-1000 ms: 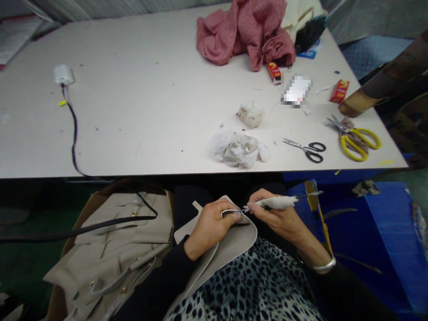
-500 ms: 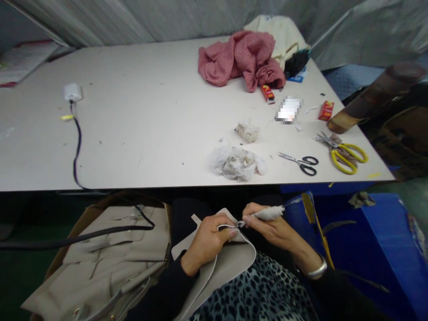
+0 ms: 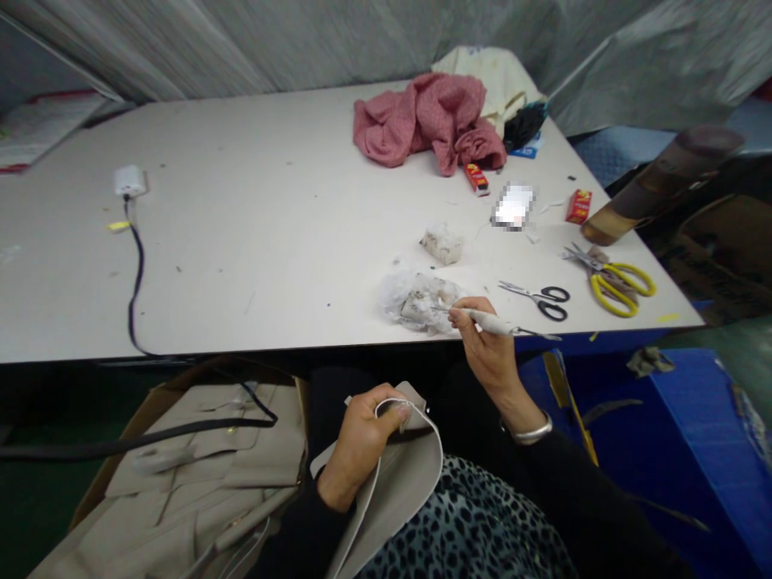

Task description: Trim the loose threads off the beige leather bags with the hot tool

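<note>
Beige piece [image 3: 407,476] extends below left hand [image 3: 360,434] clasping it; right hand [image 3: 490,352] pinches a tool [image 3: 493,323].

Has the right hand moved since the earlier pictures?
Yes, forward: the right hand was short of the front edge of the table; now it overlaps that edge in view, its tool pointing towards the crumpled plastic.

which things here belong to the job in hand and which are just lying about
In use, it seems:
beige piece, in the left hand
white-handled tool, in the right hand
plastic-wrapped lump, by the tool's tip

Probably just lying about:
pink cloth
black-handled scissors
yellow-handled scissors
white box with black cord
</note>
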Motion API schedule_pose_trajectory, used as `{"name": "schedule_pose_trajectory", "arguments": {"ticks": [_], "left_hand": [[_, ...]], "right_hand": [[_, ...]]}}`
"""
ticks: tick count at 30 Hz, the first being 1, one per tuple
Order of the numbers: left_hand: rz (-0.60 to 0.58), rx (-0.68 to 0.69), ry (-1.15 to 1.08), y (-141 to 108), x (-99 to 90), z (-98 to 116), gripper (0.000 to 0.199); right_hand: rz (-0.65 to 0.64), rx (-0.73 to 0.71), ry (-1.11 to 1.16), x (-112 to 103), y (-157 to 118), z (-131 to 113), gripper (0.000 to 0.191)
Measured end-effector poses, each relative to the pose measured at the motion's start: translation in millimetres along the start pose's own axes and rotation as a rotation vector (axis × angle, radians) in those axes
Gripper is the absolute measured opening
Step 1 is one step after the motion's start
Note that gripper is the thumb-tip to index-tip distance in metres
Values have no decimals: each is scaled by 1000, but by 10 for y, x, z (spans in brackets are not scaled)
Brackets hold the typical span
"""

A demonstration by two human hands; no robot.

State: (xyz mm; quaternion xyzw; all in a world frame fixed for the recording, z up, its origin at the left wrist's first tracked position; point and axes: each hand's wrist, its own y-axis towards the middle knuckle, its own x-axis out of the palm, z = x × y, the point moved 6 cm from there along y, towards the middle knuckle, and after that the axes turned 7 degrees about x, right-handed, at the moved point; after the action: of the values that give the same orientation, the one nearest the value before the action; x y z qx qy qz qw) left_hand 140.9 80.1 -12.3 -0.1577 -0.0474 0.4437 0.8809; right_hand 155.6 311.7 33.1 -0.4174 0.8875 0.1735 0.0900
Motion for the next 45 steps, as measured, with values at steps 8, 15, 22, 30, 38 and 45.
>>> {"name": "schedule_pose_trajectory", "arguments": {"ticks": [8, 15, 22, 30, 38, 45], "left_hand": [[69, -28, -47, 2, -105, -79, 20], [58, 87, -4, -26, -102, 35, 15], [73, 169, 77, -82, -115, 98, 11], [-5, 123, 54, -57, -55, 103, 11], [-74, 84, -46, -44, -29, 23, 11], [-110, 124, -73, -79, -19, 11, 11]], "right_hand": [[-90, -111, -175, 118, 55, -39, 21], [-175, -283, -621, 326, 168, -196, 30], [-84, -259, -335, 130, 17, -279, 22], [-553, 146, 149, 70, -602, -404, 20], [-650, 158, 105, 50, -701, -322, 18], [-656, 106, 86, 87, -712, -416, 13]]}}
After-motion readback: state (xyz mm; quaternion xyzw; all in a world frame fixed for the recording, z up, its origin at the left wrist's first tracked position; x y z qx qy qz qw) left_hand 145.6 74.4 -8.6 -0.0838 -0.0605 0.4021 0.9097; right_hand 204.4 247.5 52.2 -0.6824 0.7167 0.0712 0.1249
